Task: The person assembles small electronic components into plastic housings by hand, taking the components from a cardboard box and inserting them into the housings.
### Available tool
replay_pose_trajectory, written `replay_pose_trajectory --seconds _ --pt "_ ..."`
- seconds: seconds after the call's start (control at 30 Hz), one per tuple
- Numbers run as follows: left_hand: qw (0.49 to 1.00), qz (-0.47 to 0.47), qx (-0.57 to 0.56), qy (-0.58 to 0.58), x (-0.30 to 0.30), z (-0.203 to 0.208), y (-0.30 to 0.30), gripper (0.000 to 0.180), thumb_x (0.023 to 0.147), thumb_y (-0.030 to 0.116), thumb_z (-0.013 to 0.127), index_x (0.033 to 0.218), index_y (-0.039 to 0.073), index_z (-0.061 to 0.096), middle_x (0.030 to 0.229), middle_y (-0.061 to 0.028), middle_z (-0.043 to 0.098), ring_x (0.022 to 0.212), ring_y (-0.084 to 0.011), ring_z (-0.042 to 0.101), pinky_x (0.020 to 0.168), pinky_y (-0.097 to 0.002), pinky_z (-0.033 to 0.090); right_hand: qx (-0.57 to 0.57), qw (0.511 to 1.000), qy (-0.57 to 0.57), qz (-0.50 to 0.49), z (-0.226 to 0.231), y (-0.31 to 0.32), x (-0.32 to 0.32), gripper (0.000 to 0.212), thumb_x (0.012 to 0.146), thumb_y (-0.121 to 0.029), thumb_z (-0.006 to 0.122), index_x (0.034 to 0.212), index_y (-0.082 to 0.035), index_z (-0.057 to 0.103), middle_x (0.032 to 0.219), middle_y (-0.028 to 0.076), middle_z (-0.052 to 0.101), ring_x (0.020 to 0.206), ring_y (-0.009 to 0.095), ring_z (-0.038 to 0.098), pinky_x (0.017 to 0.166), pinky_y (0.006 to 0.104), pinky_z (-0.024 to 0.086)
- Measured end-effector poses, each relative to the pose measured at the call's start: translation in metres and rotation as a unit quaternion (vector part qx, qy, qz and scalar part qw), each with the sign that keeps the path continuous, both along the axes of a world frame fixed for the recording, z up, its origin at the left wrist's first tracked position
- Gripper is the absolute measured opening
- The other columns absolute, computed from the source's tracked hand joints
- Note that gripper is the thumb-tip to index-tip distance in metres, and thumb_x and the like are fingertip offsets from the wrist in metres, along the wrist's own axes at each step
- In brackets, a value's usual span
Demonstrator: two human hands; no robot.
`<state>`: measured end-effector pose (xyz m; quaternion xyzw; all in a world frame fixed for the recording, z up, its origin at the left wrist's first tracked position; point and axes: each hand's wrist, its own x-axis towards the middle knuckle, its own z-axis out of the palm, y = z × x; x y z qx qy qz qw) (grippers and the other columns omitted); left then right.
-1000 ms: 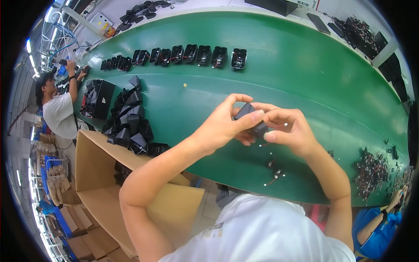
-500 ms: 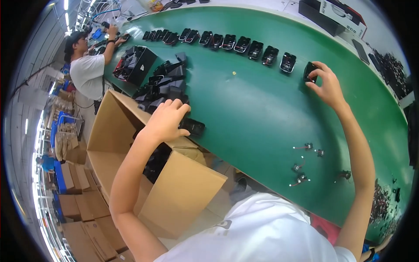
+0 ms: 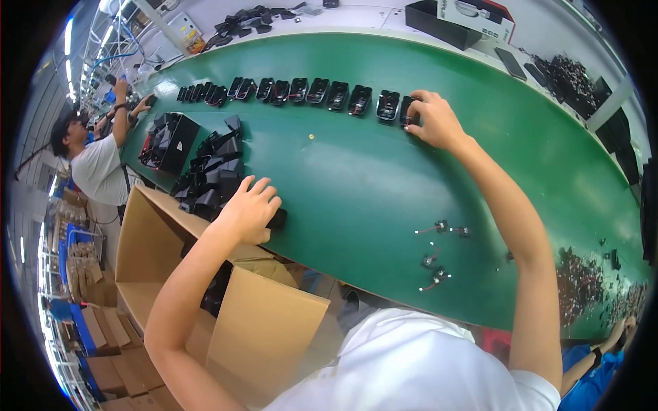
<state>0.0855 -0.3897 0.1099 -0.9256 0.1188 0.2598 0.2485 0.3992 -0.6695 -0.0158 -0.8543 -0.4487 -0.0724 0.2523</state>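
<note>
My right hand point(image 3: 436, 122) grips a black plastic housing point(image 3: 406, 109) between thumb and fingers, at the right end of a curved row of similar housings. The nearest one in the row, a housing with a pale rim point(image 3: 388, 105), stands just left of it. My left hand point(image 3: 248, 212) is at the table's near edge, thumb and fingers around another black housing point(image 3: 278, 220), which the hand mostly hides. Beyond that hand lies a heap of black plastic housings point(image 3: 223, 175).
An open cardboard box point(image 3: 267, 329) stands against the near edge of the green table point(image 3: 343, 178). Small wired parts point(image 3: 439, 275) lie front right, beside a pile of wired parts point(image 3: 579, 288). A co-worker point(image 3: 99, 161) works at far left; another person's arms point(image 3: 596, 356) show lower right.
The view has shifted, so the table scene sits further left. My right hand has brought its housing closer to the row's end. My left hand now covers more of its housing.
</note>
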Motion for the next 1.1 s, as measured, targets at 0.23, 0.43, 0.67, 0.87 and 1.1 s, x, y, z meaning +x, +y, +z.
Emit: replay_pose_trajectory --seconds 0.23,0.43,0.67,0.87,1.1 --pt "0.938 0.126 -0.319 -0.045 0.04 -0.001 -0.053 0.051 0.075 0.021 0.076 0.118 0.002 0.057 0.109 -0.0181 0.063 0.096 -0.0363 0.066 0.087 -0.0429 0.053 0.046 0.999 -0.019 0.006 0.014 -0.024 -0.019 0.027 0.081 -0.024 0.079 0.098 -0.008 0.065 0.138 0.015 0.056 0.122 0.037 0.054 0.102 0.0451 0.045" --pt "0.876 0.15 -0.459 -0.001 0.064 -0.012 -0.097 0.048 0.079 0.023 0.074 0.117 0.002 0.054 0.107 -0.0194 0.063 0.095 -0.0382 0.065 0.084 -0.044 0.054 -0.151 0.96 0.196 0.128 0.078 -0.119 -0.101 0.024 0.08 -0.024 0.077 0.096 -0.008 0.068 0.093 0.011 0.07 0.083 0.03 0.07 0.076 0.0415 0.055" --pt "0.837 0.125 -0.532 0.039 0.08 -0.023 -0.126 0.052 0.076 0.02 0.076 0.12 0.002 0.056 0.102 -0.0147 0.061 0.092 -0.0319 0.063 0.081 -0.0406 0.052 -0.109 0.965 0.239 0.019 0.053 -0.172 -0.153 0.023 0.08 -0.015 0.077 0.098 -0.006 0.065 0.098 0.012 0.063 0.081 0.028 0.069 0.073 0.0404 0.054" --pt "0.79 0.159 -0.59 0.059 0.08 -0.016 -0.134 0.052 0.074 0.016 0.079 0.12 0.002 0.058 0.106 -0.0101 0.062 0.095 -0.0214 0.064 0.086 -0.036 0.052 -0.017 0.965 0.259 -0.019 0.032 -0.169 -0.155 0.011 0.081 -0.002 0.075 0.091 -0.003 0.069 0.096 0.011 0.066 0.079 0.025 0.07 0.071 0.0371 0.055" --pt "0.684 0.229 -0.688 0.078 0.078 -0.032 -0.127 0.056 0.074 0.02 0.086 0.121 0.004 0.061 0.106 -0.0061 0.067 0.086 -0.013 0.06 0.071 -0.0281 0.049 0.104 0.963 0.246 -0.028 0.046 -0.163 -0.156 0.016 0.074 0.006 0.075 0.087 -0.002 0.072 0.098 0.011 0.071 0.083 0.027 0.072 0.077 0.0339 0.058"
